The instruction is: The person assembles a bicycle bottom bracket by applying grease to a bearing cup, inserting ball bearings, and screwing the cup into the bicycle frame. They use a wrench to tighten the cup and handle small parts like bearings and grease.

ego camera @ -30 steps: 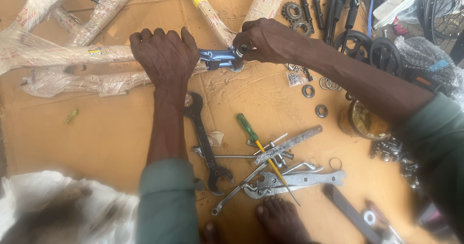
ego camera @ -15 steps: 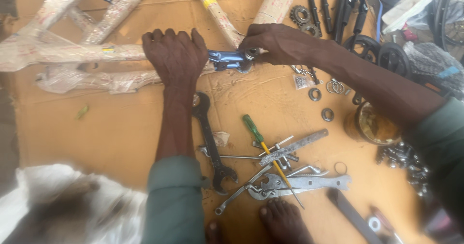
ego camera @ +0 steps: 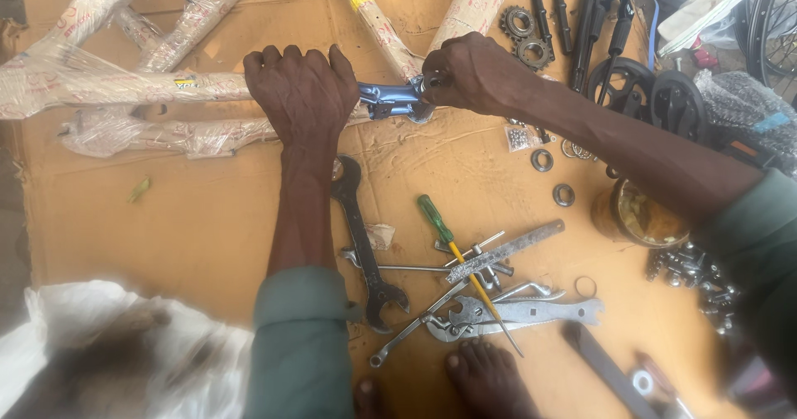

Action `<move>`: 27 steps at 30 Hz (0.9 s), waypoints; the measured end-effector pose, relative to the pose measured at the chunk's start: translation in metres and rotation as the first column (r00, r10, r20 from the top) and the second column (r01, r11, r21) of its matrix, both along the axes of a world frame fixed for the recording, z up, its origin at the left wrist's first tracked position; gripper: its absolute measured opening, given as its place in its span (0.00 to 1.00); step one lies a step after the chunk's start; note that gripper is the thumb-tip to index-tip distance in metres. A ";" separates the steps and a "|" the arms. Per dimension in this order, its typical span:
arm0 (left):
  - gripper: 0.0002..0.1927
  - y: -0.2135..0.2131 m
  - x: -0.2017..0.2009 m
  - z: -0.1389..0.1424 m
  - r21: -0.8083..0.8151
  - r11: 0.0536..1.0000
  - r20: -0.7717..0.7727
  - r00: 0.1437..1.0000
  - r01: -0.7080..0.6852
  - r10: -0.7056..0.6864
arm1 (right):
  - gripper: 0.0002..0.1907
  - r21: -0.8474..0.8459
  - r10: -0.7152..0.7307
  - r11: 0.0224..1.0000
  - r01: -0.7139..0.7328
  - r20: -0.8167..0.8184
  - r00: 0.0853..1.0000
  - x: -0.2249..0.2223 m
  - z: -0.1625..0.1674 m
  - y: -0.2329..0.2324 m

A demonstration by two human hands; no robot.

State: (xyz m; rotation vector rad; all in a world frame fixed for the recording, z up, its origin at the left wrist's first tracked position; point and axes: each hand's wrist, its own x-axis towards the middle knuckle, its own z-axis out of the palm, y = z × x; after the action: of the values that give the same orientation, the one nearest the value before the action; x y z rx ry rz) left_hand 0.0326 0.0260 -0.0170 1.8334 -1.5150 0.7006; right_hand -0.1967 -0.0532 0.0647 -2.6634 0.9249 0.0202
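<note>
left hand [ego camera: 303, 95] clamped over wrapped bike frame [ego camera: 124, 87] on cardboard | right hand [ego camera: 473, 75] closed on blue wrench [ego camera: 390, 99] at frame joint | advice: brace frame firmly, keep wrench seated square

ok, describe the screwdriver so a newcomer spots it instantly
On the brown cardboard sheet, look at the tool pile below the right hand and beside the long black spanner. The screwdriver lies diagonally there: the only tool with a green handle and yellow shaft among bare metal.
</note>
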 end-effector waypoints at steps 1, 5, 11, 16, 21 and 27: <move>0.24 0.000 0.000 0.000 0.011 1.000 -0.007 1.000 -0.004 0.004 | 0.17 0.014 0.023 1.000 -0.024 0.022 0.999 0.000 0.001 0.000; 0.23 0.001 0.001 0.002 -0.013 1.000 0.029 1.000 0.001 0.000 | 0.16 0.015 0.121 0.992 -0.122 0.052 0.991 0.000 0.009 -0.002; 0.22 -0.001 -0.002 0.007 0.021 0.999 0.021 0.999 -0.041 0.041 | 0.19 0.034 -0.090 0.995 0.092 -0.057 0.994 0.006 0.008 0.005; 0.22 -0.001 0.000 0.005 0.016 0.999 -0.035 0.998 -0.047 0.047 | 0.20 0.005 -0.148 0.989 0.148 0.001 0.989 0.011 -0.004 0.007; 0.22 0.000 0.002 0.003 -0.018 1.000 -0.028 0.999 -0.020 0.019 | 0.14 -0.077 0.082 0.994 -0.083 -0.018 0.996 0.003 -0.002 0.000; 0.22 -0.001 0.004 0.003 0.055 0.997 -0.066 0.997 -0.046 0.050 | 0.17 -0.039 0.211 0.977 -0.212 -0.019 0.977 0.006 0.004 0.001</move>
State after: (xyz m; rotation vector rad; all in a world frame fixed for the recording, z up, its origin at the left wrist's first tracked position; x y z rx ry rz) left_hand 0.0369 0.0252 -0.0143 1.9196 -1.4634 0.6204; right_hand -0.1909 -0.0524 0.0686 -2.7911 0.6485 0.0706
